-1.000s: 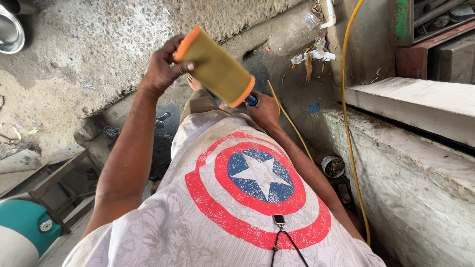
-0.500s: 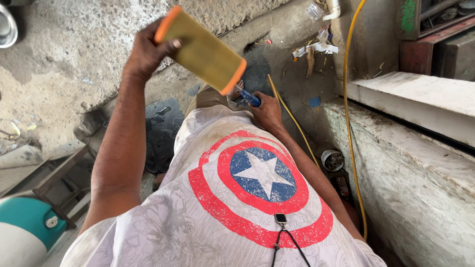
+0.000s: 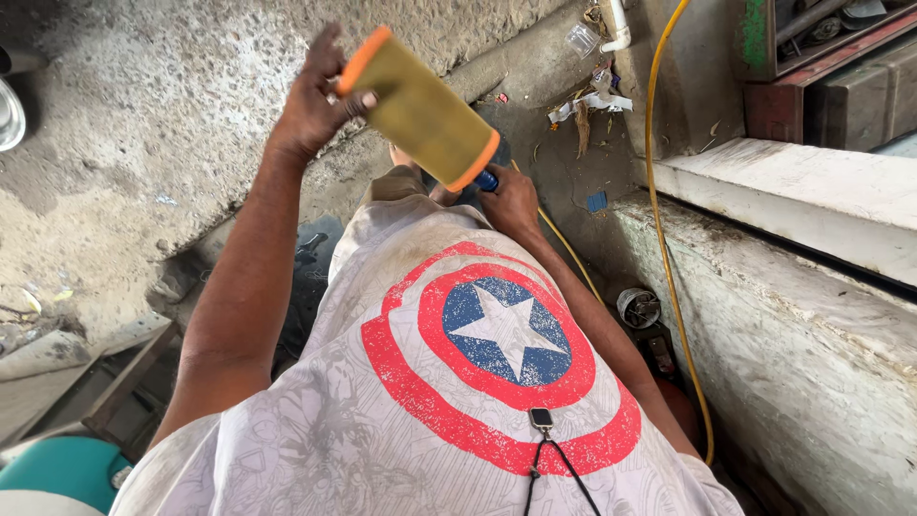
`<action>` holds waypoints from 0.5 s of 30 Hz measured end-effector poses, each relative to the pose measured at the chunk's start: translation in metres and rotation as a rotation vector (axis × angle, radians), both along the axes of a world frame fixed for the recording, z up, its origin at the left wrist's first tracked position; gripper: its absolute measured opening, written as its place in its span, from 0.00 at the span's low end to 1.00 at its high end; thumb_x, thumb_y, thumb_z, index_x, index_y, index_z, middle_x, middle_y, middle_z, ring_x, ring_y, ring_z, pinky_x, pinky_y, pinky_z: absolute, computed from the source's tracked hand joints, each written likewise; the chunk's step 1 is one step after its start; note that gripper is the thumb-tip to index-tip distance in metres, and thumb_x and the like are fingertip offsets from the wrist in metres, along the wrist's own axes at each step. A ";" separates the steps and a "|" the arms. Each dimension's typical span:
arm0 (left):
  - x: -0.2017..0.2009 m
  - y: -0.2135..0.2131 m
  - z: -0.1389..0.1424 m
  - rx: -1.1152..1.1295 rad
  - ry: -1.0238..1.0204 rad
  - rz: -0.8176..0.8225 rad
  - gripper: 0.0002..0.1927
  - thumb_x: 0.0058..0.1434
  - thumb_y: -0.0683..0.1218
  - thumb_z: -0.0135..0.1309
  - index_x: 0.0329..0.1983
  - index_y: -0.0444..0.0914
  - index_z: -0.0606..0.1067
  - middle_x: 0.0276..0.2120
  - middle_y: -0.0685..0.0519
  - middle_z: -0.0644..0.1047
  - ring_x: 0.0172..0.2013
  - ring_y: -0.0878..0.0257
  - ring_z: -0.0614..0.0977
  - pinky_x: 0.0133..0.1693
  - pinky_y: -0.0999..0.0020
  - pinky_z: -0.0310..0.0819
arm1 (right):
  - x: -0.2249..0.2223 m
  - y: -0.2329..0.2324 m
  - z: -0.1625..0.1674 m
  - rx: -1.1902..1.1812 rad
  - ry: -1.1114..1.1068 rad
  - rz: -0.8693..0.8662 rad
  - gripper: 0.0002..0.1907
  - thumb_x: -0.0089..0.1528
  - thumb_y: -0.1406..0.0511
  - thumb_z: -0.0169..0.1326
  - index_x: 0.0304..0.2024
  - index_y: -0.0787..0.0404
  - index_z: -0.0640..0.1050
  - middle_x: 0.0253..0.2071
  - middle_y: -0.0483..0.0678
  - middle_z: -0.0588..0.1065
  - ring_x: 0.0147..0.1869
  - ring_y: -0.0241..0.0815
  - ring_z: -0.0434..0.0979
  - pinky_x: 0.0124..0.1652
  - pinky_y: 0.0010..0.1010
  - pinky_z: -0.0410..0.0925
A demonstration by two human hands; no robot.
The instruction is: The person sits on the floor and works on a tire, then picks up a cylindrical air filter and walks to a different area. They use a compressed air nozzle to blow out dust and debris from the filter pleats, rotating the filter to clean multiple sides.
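Observation:
My left hand (image 3: 310, 105) grips one orange-rimmed end of a flat yellow air filter (image 3: 420, 110) and holds it up, tilted, over the concrete floor. My right hand (image 3: 508, 203) is lower, below the filter's far end, closed round a small blue nozzle (image 3: 486, 180) joined to a thin yellow hose (image 3: 564, 244). The nozzle's tip sits close under the filter's orange edge. My white shirt with a red and blue star ring fills the lower middle of the view.
A long yellow hose (image 3: 659, 191) runs down beside a dirty white ledge (image 3: 793, 315) on the right. Litter and a white pipe (image 3: 616, 29) lie at the top. A metal can (image 3: 638, 308) sits low right, a teal container (image 3: 57, 473) at bottom left.
My left hand has lifted the filter higher and turned it, so its orange end points further up. My right hand with the nozzle stays near the filter's lower end.

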State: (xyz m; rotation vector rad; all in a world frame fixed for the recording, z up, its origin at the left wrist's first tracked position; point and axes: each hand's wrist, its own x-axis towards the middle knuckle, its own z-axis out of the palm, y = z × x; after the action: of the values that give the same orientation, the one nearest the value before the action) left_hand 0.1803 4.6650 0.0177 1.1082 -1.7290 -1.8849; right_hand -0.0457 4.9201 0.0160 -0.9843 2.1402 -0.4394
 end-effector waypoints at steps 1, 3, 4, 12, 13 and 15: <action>0.001 0.001 -0.003 0.032 0.014 -0.037 0.48 0.50 0.67 0.73 0.62 0.33 0.71 0.80 0.42 0.50 0.78 0.41 0.57 0.72 0.44 0.63 | 0.001 -0.001 0.000 -0.024 -0.004 -0.028 0.19 0.54 0.66 0.56 0.49 0.55 0.83 0.37 0.58 0.80 0.43 0.59 0.82 0.44 0.46 0.72; 0.005 0.000 -0.007 0.039 -0.016 -0.108 0.44 0.50 0.65 0.73 0.61 0.34 0.72 0.80 0.42 0.52 0.78 0.41 0.58 0.73 0.43 0.60 | 0.004 0.002 0.001 -0.019 0.037 -0.016 0.19 0.54 0.66 0.57 0.48 0.55 0.83 0.38 0.59 0.80 0.43 0.60 0.81 0.44 0.47 0.71; 0.006 -0.003 -0.007 0.011 -0.058 -0.143 0.43 0.50 0.63 0.73 0.62 0.35 0.72 0.80 0.42 0.54 0.78 0.42 0.58 0.72 0.42 0.59 | 0.006 0.005 0.002 -0.017 0.056 -0.012 0.19 0.53 0.66 0.57 0.48 0.55 0.83 0.38 0.59 0.80 0.43 0.61 0.80 0.44 0.48 0.70; 0.001 -0.035 0.019 0.034 0.008 -0.184 0.43 0.56 0.55 0.71 0.69 0.33 0.66 0.60 0.45 0.75 0.61 0.53 0.76 0.62 0.58 0.72 | 0.028 0.018 0.006 0.036 -0.001 -0.125 0.14 0.54 0.67 0.56 0.43 0.57 0.82 0.33 0.58 0.79 0.40 0.61 0.80 0.39 0.48 0.70; 0.000 -0.043 0.022 0.045 0.023 -0.162 0.39 0.59 0.54 0.70 0.67 0.33 0.69 0.56 0.46 0.77 0.57 0.56 0.78 0.59 0.60 0.76 | 0.029 0.015 0.004 0.000 -0.027 -0.151 0.16 0.53 0.67 0.56 0.44 0.56 0.82 0.32 0.58 0.78 0.38 0.60 0.80 0.39 0.47 0.70; -0.003 -0.055 0.025 0.016 0.009 -0.100 0.32 0.63 0.55 0.67 0.63 0.31 0.73 0.51 0.48 0.79 0.51 0.60 0.80 0.54 0.64 0.78 | 0.027 0.008 -0.002 -0.034 -0.028 -0.136 0.13 0.54 0.66 0.56 0.42 0.56 0.81 0.31 0.58 0.78 0.38 0.60 0.81 0.39 0.46 0.71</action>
State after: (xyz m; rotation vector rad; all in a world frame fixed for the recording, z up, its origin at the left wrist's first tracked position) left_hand 0.1777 4.6104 0.0431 1.0352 -1.7980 -1.9627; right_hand -0.0189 4.9285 0.0139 -0.8488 2.1890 -0.5534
